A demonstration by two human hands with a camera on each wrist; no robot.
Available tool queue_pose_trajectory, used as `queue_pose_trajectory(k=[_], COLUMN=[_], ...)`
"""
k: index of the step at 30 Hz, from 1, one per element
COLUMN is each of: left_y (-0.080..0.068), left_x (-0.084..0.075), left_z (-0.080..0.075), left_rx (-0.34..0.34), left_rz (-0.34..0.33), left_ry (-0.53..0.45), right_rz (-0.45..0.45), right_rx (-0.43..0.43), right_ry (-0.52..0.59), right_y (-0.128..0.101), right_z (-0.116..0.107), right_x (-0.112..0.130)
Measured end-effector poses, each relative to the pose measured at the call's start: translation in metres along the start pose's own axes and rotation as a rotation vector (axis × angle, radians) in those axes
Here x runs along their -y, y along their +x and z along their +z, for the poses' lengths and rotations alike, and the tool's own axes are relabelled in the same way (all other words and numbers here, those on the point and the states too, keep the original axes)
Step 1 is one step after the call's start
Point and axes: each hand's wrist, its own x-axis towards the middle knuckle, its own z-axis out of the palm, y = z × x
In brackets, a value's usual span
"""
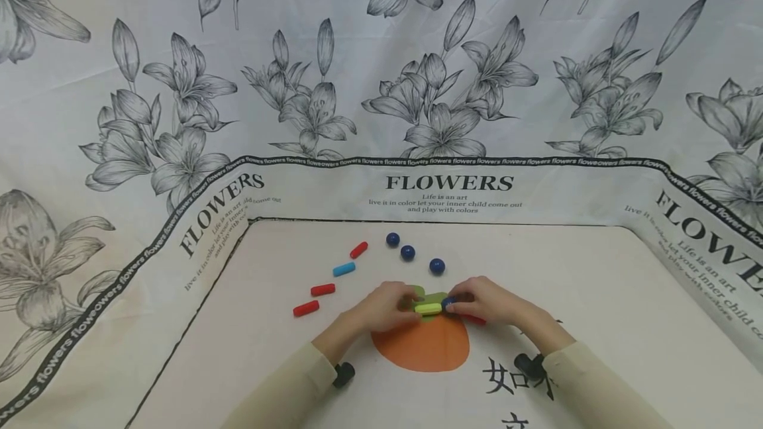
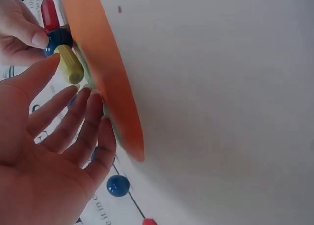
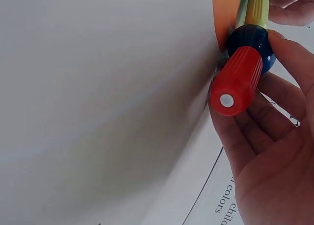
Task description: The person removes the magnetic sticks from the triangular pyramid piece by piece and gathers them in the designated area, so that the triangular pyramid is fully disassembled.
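My right hand (image 1: pixel 489 300) pinches a dark blue ball (image 3: pixel 248 38) between thumb and fingers. Joined to that ball are a red magnetic rod (image 3: pixel 238 80) with a pale disc in its end and a yellow-green rod (image 2: pixel 71 65). On the yellow rod's other side is my left hand (image 1: pixel 390 306), its fingers loosely extended. The left thumb tip is at the rod's side, and the fingertips lie close to its free end without curling round it. Under the hands, green leaf shapes (image 1: pixel 437 297) top a printed orange fruit (image 1: pixel 423 346).
Beyond the hands lie loose blue balls (image 1: pixel 408 253). Several rods are scattered to the left, including a light blue rod (image 1: pixel 344 269) and a red rod (image 1: pixel 306 308). Black printed characters (image 1: pixel 503 376) mark the cloth at right. A flowered curtain (image 1: pixel 441 85) surrounds the table.
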Motion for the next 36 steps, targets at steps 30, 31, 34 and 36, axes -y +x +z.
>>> queue_pose_trajectory(k=[30, 31, 34, 36], left_y=[0.020, 0.020, 0.020, 0.018], left_x=[-0.011, -0.011, -0.011, -0.010], left_z=[0.006, 0.005, 0.004, 0.003], left_rx=[0.000, -0.006, -0.025, -0.040], left_rz=[-0.074, -0.089, -0.131, -0.145], left_ry=[-0.027, -0.030, -0.045, -0.051], right_rz=[0.002, 0.002, 0.002, 0.005], right_rx=[-0.027, -0.027, -0.026, -0.026], right_ry=[0.025, 0.024, 0.023, 0.023], right_y=[-0.003, -0.003, -0.003, -0.003], right_z=[0.003, 0.003, 0.002, 0.002], right_x=[0.001, 0.001, 0.001, 0.001])
